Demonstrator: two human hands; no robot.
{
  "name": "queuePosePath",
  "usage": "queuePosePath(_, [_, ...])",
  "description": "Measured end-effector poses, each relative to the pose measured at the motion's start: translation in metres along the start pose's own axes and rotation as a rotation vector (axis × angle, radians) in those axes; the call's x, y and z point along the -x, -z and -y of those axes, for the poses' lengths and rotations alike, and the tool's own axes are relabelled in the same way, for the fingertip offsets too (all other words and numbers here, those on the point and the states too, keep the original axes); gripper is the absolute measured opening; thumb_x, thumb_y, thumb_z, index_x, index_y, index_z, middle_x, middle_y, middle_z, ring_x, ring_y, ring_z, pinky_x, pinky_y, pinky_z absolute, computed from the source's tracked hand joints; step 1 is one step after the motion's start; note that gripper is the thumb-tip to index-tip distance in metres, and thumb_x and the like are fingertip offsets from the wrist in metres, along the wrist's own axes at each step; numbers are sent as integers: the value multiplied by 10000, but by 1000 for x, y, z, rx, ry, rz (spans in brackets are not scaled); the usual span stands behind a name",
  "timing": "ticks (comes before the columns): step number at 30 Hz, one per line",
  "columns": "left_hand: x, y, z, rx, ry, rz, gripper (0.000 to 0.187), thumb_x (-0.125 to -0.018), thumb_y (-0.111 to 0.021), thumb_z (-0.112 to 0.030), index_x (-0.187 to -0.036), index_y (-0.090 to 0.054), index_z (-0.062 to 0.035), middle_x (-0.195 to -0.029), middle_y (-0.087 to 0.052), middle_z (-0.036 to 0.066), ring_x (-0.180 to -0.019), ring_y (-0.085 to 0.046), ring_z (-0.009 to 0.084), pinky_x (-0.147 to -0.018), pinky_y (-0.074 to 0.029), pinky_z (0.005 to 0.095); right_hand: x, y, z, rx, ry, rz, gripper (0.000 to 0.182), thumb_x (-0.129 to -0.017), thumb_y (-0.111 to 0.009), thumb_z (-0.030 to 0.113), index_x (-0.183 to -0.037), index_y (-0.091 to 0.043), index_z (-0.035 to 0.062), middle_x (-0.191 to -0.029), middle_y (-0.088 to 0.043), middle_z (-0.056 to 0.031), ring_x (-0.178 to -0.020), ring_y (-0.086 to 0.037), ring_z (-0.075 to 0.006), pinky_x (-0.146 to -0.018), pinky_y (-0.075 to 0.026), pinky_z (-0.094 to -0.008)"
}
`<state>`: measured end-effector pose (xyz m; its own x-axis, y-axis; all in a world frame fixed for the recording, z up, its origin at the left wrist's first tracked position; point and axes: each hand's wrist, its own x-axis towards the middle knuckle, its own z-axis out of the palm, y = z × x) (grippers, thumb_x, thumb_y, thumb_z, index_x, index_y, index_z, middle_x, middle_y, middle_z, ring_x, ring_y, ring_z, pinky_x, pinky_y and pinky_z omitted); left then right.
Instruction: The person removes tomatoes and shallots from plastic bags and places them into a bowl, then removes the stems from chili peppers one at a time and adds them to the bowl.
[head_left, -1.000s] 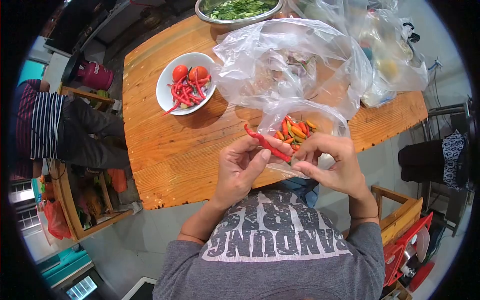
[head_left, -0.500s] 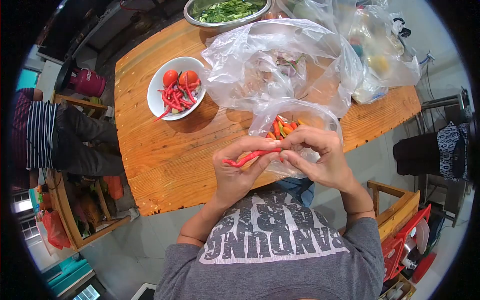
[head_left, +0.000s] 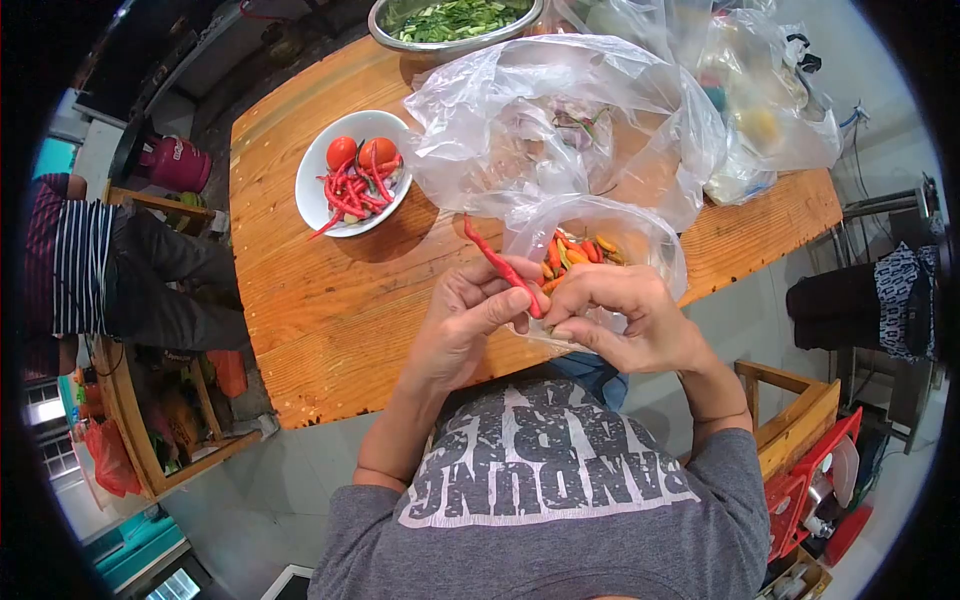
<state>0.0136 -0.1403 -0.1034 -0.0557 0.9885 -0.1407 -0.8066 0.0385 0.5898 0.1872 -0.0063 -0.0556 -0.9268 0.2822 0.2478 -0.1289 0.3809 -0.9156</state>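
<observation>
Between the thumb and fingers of my left hand (head_left: 468,312) is a long red chili (head_left: 497,262), slanting up and to the left. My right hand (head_left: 625,318) is pinched close to the chili's lower end; whatever its fingertips hold is too small to name. Just beyond my hands, an open clear plastic bag (head_left: 655,245) holds small orange, red and yellow chilies (head_left: 572,250). A white bowl (head_left: 309,195) to the left contains two tomatoes (head_left: 341,153) and several red chilies (head_left: 352,192).
A large clear bag (head_left: 470,105) with small pale bulbs lies across the wooden table (head_left: 320,320). Behind it stands a metal bowl (head_left: 385,38) of chopped greens. More filled bags (head_left: 760,120) are at the back right. A person (head_left: 120,265) stands at the left.
The red chili has swung from nearly level to a steep slant in my left hand. My right hand has shifted slightly down and its fingertips have come away from the chili's middle.
</observation>
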Motion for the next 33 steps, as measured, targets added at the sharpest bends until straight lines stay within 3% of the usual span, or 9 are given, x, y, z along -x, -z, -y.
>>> queuePosePath(7, [1,23,-82,-1068,-703,-528,290,-889,-744,-133,-1135,-693,13,-877,-703,34,-722,-607,105,-675,-484,246,-24,46,23,227,-76,-465,144,-822,-728,16,-957,-685,-8,-903,-692,-104,-803,-690,-204,-731,-536,-301])
queuePosePath(10, [7,56,-129,-1737,-644,-1032,344,-886,-733,-196,-1185,-704,-29,-790,-689,76,-690,-620,148,-652,-477,283,-50,80,-8,674,86,-464,153,-823,-731,43,-972,-705,21,-932,-706,-104,-816,-702,-211,-725,-539,-296])
queuePosePath(12, [6,72,-141,-1933,-460,-1101,339,-875,-724,-221,-1177,-713,-66,-803,-695,135,-717,-669,218,-676,-496,342,-55,83,-19,882,242,-501,155,-816,-741,57,-968,-715,36,-941,-708,-105,-817,-703,-230,-727,-542,-297])
queuePosePath(16, [0,95,-138,-1999,-314,-989,303,-883,-707,-245,-1139,-733,-84,-843,-711,167,-768,-695,279,-704,-503,374,-44,60,2,762,283,-538,141,-821,-743,92,-952,-722,43,-945,-705,-119,-839,-696,-270,-720,-546,-320])
queuePosePath(19, [-7,99,-130,-1927,-342,-914,277,-924,-668,-258,-1120,-739,-76,-836,-714,171,-745,-690,294,-708,-508,388,-15,39,30,539,-30,-341,117,-835,-734,125,-911,-702,41,-894,-689,-113,-831,-686,-265,-677,-543,-359])
queuePosePath(22, [-7,103,-128,-1810,-355,-957,267,-954,-634,-261,-1088,-742,-58,-871,-706,165,-786,-684,280,-722,-505,385,9,23,25,626,-67,-15,106,-870,-700,91,-953,-705,25,-937,-700,-108,-771,-660,-246,-702,-522,-371])
queuePosePath(25, [-1,71,-122,-2093,-584,-910,236,-951,-640,-233,-1061,-735,-47,-913,-683,148,-847,-666,255,-748,-498,375,32,-16,-3,874,-47,221,93,-826,-612,64,-908,-631,24,-791,-615,-108,-786,-633,-254,-751,-473,-400])
queuePosePath(31, [2,-25,-37,-1772,-660,0,312,-708,-810,-139,-995,-704,-82,-1359,-490,180,-1213,-491,350,-959,-447,439,33,-41,1,516,116,259,222,-817,-565,41,-1032,-611,15,-871,-603,-135,-842,-633,-269,-810,-463,-398])
queuePosePath(33, [-9,-18,-22,-1956,-605,-11,362,-703,-787,-105,-1050,-686,-83,-1455,-369,203,-1302,-384,392,-1029,-397,464,30,-37,1,505,113,298,219,-816,-571,43,-1029,-603,7,-880,-602,-144,-842,-644,-278,-785,-480,-410])
